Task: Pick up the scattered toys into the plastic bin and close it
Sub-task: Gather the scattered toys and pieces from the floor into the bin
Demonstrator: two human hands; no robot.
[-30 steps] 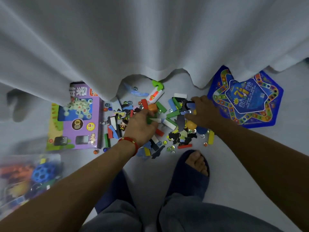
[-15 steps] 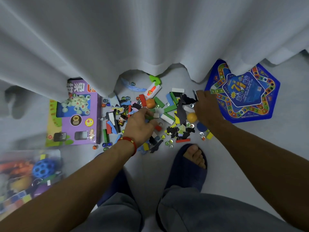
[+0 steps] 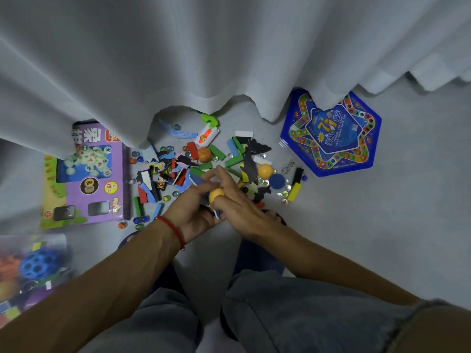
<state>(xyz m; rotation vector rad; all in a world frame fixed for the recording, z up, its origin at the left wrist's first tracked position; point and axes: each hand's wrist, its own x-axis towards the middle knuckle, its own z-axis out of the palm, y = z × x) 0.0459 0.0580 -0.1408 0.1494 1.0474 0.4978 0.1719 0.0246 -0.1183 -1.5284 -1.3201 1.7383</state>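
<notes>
Both hands met over the toy pile, with a small yellow ball (image 3: pixel 216 194) pinched between them.

The left hand (image 3: pixel 192 208), red string bracelet (image 3: pixel 173 230) at the wrist, curled round dark pieces, fingers on the ball; the right hand (image 3: pixel 238 203) gripped that ball too. At 12 o'clock lay the scatter of coloured wooden blocks, marbles and black foam shapes (image 3: pixel 204 164). A purple boxed chess set (image 3: pixel 88 174) sat at 10, a blue star-shaped game board (image 3: pixel 331 133) at 2, and the clear plastic bin (image 3: pixel 30 273), with toys inside, at 8.

Both hands meet at centre: left hand (image 3: pixel 193 212) & right hand (image 3: pixel 237 207) w/ fingers curled round small toys.
</notes>
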